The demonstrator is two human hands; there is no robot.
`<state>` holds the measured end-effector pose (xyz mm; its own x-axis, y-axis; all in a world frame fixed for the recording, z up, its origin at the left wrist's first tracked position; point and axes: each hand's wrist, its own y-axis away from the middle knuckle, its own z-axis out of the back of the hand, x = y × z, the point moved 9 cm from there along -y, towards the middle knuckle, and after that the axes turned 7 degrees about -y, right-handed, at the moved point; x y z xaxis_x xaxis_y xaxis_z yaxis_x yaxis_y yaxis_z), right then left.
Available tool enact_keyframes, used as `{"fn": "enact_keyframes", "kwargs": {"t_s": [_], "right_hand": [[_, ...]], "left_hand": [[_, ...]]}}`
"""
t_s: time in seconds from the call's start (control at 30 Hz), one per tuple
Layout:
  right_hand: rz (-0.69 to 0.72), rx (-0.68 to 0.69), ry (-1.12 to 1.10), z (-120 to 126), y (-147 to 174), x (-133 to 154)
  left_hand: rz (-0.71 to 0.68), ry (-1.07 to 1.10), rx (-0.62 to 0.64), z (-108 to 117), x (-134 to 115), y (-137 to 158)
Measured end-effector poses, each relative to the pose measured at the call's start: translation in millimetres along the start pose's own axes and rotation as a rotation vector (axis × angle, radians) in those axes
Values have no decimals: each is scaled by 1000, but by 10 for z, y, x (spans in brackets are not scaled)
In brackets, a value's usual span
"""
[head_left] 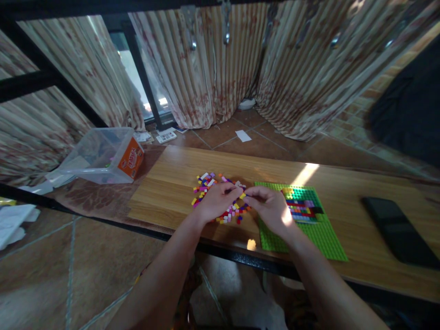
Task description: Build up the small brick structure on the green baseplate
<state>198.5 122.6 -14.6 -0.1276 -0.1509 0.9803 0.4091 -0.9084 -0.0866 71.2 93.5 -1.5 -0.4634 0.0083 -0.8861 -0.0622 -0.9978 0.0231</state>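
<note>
Over a heap of loose toy building bricks (227, 215), my two hands meet fingertip to fingertip. My right hand (271, 208) pinches a small yellow building brick (242, 195) between thumb and fingers. Thumb and forefinger of my left hand (218, 199) are closed in a pinch right beside it; what they hold is too small to make out. Under my right wrist lies a green baseplate (305, 238). Rows of red, blue, yellow and other bricks (302, 208) are set on its upper part, partly hidden by that hand.
The wooden tabletop (178, 183) carries all this, with a dark phone-like slab (398, 229) at the right. A clear plastic bin (99, 156) with an orange label stands beyond the left end. Curtains (206, 68) hang behind, and a white paper (243, 135) lies on the floor.
</note>
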Motion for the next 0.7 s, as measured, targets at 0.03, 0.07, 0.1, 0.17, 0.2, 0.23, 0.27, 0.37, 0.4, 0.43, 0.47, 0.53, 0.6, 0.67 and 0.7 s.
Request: {"fn": "enact_keyframes", "kwargs": {"t_s": [0.03, 0.07, 0.1, 0.17, 0.2, 0.23, 0.27, 0.37, 0.4, 0.43, 0.47, 0.53, 0.6, 0.67, 0.7], "right_hand": [[-8, -8, -62, 3, 1, 4], [-21, -16, -122, 1, 4, 10], [-39, -19, -178, -7, 9, 16], [-88, -24, -275, -29, 26, 22], [-116, -26, -314, -40, 37, 22], [-141, -29, -344, -49, 48, 17], [-163, -30, -367, -56, 59, 11], [-198, -54, -424, -53, 78, -18], [-197, -59, -440, -51, 78, -25], [-188, -57, -449, -53, 73, -27], [-170, -47, -447, -57, 66, -23], [-115, -16, -394, -63, 48, 4], [-52, -16, -268, -21, 37, 36], [-3, -53, -107, 68, 41, 71], [13, -75, -31, 123, 50, 93]], "left_hand": [[-9, 35, 13, -15, -11, 0], [-15, 58, 23, -27, -20, 0], [-17, 73, 29, -39, -23, 0], [-6, 102, 42, -69, -17, 3], [6, 119, 45, -83, -8, 6], [20, 143, 48, -98, 1, 11], [35, 175, 48, -112, 9, 16], [81, 308, 38, -138, 40, 32], [98, 344, 39, -141, 55, 34], [114, 354, 38, -133, 75, 34], [121, 325, 33, -109, 93, 30], [116, 119, -28, 19, 124, 13], [106, -199, -127, 200, 133, 1], [115, -436, -175, 317, 137, -3], [119, -502, -177, 342, 140, -3]]}}
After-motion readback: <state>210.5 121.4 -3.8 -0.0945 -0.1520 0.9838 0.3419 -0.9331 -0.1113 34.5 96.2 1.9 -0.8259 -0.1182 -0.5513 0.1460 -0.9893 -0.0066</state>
